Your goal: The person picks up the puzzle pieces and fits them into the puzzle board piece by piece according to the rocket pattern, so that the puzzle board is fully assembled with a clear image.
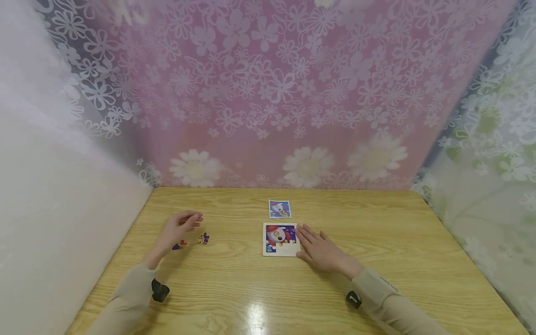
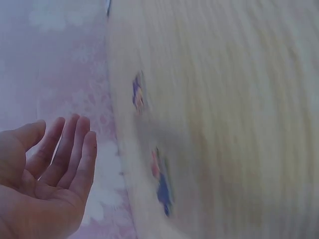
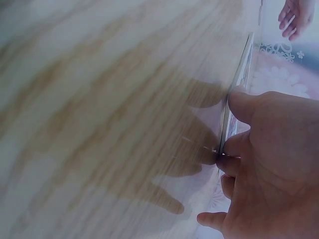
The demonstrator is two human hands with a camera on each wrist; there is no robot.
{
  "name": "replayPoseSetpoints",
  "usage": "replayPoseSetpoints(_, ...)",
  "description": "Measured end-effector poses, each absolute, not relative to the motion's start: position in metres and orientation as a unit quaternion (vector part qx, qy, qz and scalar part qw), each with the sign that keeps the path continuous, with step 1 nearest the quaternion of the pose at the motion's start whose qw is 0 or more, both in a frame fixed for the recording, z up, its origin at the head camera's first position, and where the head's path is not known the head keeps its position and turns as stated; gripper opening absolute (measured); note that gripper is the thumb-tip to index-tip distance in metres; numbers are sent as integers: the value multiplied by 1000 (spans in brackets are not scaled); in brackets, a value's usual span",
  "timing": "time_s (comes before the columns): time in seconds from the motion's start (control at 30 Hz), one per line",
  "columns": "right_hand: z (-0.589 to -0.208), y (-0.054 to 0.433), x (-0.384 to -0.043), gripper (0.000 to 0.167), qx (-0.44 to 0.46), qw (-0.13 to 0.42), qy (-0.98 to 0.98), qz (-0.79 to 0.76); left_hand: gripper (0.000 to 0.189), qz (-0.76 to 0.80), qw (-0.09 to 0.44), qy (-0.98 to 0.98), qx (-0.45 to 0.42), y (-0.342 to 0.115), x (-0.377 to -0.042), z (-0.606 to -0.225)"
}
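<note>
A jigsaw board [image 1: 288,250] with a white frame lies flat on the table, in the middle of the head view. Its upper part shows a white and red cartoon picture; its lower right part is bare white. My right hand [image 1: 322,252] rests at the board's right edge, fingers stretched out and thumb lower on that edge. At the left, my left hand [image 1: 177,231] hovers above the table with loosely bent fingers and an empty palm [image 2: 55,199]. Below it lie a yellow and purple jigsaw piece [image 1: 203,239] and red and purple jigsaw pieces [image 1: 179,245], partly hidden by the hand.
A small picture card [image 1: 279,209] with a similar cartoon lies just behind the board. Flowered cloth [image 1: 268,93] hangs along the table's back edge. A pale wall [image 1: 63,186] borders the wooden table [image 1: 234,288] on the left, and more flowered cloth on the right.
</note>
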State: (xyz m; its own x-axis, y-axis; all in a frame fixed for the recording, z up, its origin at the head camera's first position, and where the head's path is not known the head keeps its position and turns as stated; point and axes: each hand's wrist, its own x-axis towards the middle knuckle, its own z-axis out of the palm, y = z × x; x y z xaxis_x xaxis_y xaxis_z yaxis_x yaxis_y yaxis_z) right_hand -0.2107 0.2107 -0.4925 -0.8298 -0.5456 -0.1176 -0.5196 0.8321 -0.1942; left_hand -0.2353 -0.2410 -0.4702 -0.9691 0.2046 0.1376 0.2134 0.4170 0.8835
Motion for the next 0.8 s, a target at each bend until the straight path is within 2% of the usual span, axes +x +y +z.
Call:
replayPoseSetpoints(0.27, -495, 212, -211, 71, -283, 79, 952, -81, 34, -431, 24, -898, -82, -279, -215, -478)
replayPoseSetpoints(0.43, -495, 212, -211, 71, -282, 78, 953, -83, 28, -383, 9, -921, -66, -294, -207, -479)
replayPoseSetpoints(0.63, -492, 211, -210, 69, -278, 79, 954, -78, 30, -346, -22, -936, -67, -297, -200, -476)
replayPoseSetpoints(0.8, -490, 210, -209, 69, -275, 88, 954, -74, 27, -321, -23, -944, -70, -295, -200, -477)
